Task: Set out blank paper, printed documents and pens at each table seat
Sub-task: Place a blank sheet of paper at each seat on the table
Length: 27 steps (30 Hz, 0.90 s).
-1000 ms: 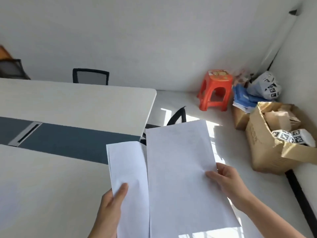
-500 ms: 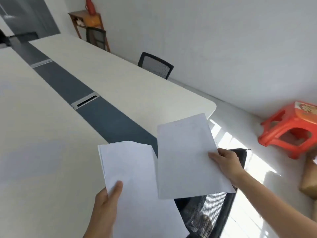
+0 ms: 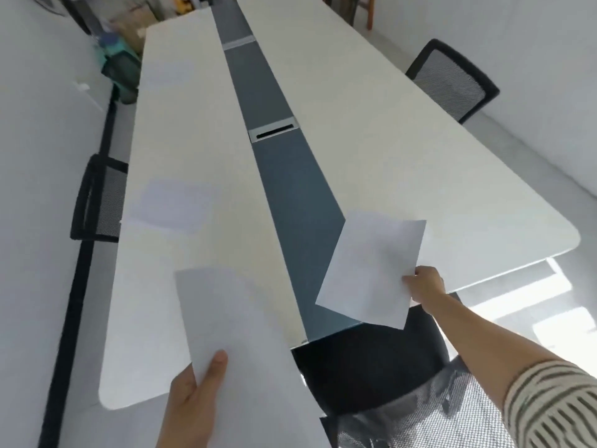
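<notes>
Head view: we hold a single sheet (image 3: 371, 273) out in our right hand (image 3: 424, 287), pinched at its near right edge and hanging in the air over the near end of the bench (image 3: 403, 150), above the dark centre strip (image 3: 284, 176). Our left hand (image 3: 193, 402) is clamped on the rest of the stack (image 3: 239, 344), thumb on top, low over the left half of the bench.

We judge the step in hand is laying this sheet at the head seat, where the black chair (image 3: 371, 370) is tucked under the bench end. To do it well, we should lower the sheet flat, square it to the bench edge in front of the chair, and let go only once it lies down, so it does not slide or drift.

Farther up the left side two pale sheets (image 3: 176, 205) seem to lie at seats, the nearer beside a chair on the left (image 3: 97, 198); they are faint against the bench top. Another chair (image 3: 452, 79) stands at the right. We cannot tell whether any sheet is printed or blank, and we see no pens. The stack's near end is cut off by the frame.
</notes>
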{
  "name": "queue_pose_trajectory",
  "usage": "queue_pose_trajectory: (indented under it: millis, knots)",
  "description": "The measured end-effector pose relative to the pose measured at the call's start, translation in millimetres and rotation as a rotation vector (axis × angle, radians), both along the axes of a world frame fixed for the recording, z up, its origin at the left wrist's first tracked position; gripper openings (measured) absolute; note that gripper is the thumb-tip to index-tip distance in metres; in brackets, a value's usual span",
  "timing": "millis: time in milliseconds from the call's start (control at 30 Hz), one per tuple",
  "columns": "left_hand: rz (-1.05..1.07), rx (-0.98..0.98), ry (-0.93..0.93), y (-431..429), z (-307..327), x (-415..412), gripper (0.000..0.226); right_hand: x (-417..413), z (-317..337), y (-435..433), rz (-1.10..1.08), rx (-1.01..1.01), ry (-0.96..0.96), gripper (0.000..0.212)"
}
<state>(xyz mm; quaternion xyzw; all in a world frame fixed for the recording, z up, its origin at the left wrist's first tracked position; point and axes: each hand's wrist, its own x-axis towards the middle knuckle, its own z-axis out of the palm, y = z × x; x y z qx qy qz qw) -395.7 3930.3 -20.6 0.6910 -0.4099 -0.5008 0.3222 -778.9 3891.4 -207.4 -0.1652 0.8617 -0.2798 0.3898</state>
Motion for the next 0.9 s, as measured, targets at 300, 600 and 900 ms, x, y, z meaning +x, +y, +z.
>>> queue_pose_trajectory:
  millis: [300, 600, 900]
  knots:
    - [-0.095, 0.056, 0.159, 14, 16, -21, 0.014, 8, 37, 25, 0.156, 0.032, 0.127, 0.044]
    - [-0.577, 0.131, 0.418, 3, 41, -101, 0.024, 64, 140, 142, -0.106, -0.272, -0.648, 0.048]
    - [-0.816, 0.118, 0.383, 42, 38, -206, 0.037, 7, 187, 247, -0.230, -0.628, -0.682, 0.041]
